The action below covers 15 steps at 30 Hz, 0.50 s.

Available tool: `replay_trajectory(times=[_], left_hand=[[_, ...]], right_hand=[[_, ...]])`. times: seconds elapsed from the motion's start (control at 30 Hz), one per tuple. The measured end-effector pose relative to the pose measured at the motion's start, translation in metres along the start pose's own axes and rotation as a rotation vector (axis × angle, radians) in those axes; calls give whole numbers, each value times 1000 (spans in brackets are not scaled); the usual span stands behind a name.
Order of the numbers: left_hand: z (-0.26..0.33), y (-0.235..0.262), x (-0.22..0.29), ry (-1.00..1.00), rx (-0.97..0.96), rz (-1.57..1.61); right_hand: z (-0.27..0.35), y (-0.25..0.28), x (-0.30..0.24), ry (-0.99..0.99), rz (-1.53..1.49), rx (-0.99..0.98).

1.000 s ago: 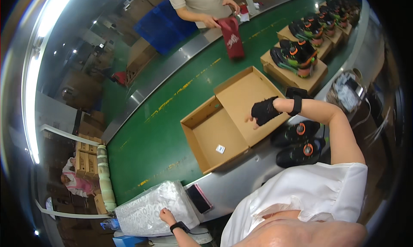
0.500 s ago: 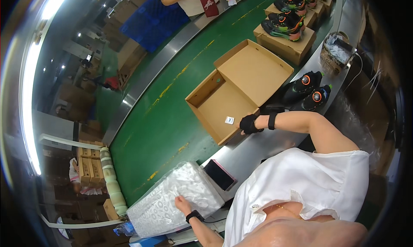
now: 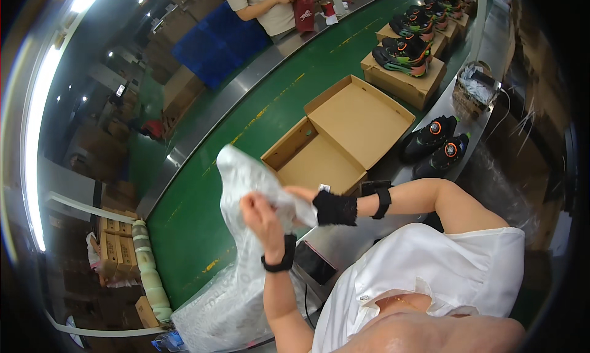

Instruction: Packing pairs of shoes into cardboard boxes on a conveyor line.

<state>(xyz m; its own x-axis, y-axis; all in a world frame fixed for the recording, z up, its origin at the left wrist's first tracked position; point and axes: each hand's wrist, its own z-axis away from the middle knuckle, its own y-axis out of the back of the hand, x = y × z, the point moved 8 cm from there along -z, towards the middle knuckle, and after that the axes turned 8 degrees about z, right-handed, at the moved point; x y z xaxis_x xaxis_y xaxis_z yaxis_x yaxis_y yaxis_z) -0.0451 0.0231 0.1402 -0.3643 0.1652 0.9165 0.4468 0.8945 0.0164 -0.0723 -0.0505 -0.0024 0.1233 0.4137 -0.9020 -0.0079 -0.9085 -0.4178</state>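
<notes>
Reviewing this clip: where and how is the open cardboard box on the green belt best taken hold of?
Probably by the near wall of the open cardboard box, coming from the person's side, fingers over the rim. The tray is open and upright, its hinged lid lies flat on the far side, and both the left hand and right hand are beside that wall, holding a tissue sheet.

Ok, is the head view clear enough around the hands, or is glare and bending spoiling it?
Head view: the tissue sheet between both hands is sharp; the strip light at the left rim blows out white; the green belt and its edges bow with fisheye bending; corners fall black.
</notes>
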Motion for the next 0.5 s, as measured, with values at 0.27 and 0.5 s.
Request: replay_trajectory(times=[0.27, 0.5], left_hand=[[-8, -85, -63, -299, -394, -809], [22, 21, -200, 265, -417, -1332]], right_hand=[[64, 255, -172, 95, 1062, 1202], [216, 398, -247, 275, 1212, 1979]])
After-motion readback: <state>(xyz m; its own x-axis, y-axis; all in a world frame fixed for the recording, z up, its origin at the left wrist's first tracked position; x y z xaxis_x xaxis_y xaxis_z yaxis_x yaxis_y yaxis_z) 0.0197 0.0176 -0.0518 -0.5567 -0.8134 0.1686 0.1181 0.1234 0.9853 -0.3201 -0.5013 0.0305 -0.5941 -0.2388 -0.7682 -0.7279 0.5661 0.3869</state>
